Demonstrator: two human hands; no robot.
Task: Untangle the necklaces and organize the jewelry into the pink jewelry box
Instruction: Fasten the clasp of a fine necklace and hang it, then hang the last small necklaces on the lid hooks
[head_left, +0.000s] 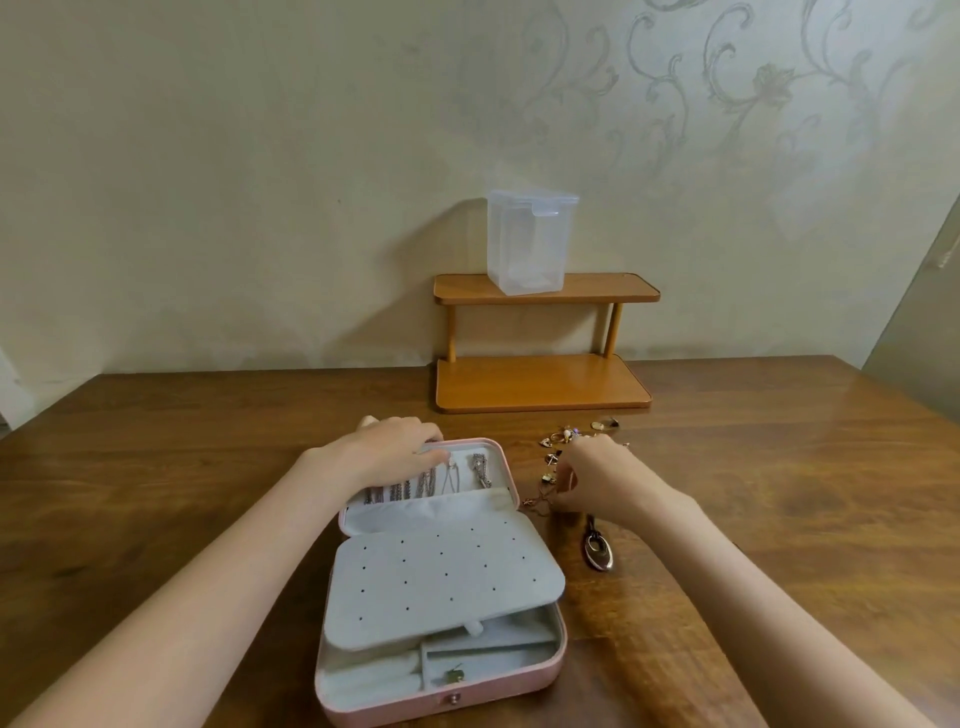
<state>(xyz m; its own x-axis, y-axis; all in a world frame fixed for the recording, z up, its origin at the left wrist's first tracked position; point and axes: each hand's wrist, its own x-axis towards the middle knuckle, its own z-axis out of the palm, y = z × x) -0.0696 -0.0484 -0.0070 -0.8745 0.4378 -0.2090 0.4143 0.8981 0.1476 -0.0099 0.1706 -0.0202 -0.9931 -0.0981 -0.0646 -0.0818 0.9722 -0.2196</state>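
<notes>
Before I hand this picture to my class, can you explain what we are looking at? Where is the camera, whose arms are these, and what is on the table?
There is no machine here. The one picture comes from a camera worn on a person's head, looking forward and down, so the two bare arms are that person's own.

On the wooden table lies an open pink jewelry box with a grey dotted panel and silver chains hanging in its lid. The left hand rests on the lid's top edge. The right hand pinches a thin gold chain beside the box, near a scatter of small gold pieces and an oval pendant.

Behind stands a small wooden shelf with a clear plastic container on top.
</notes>
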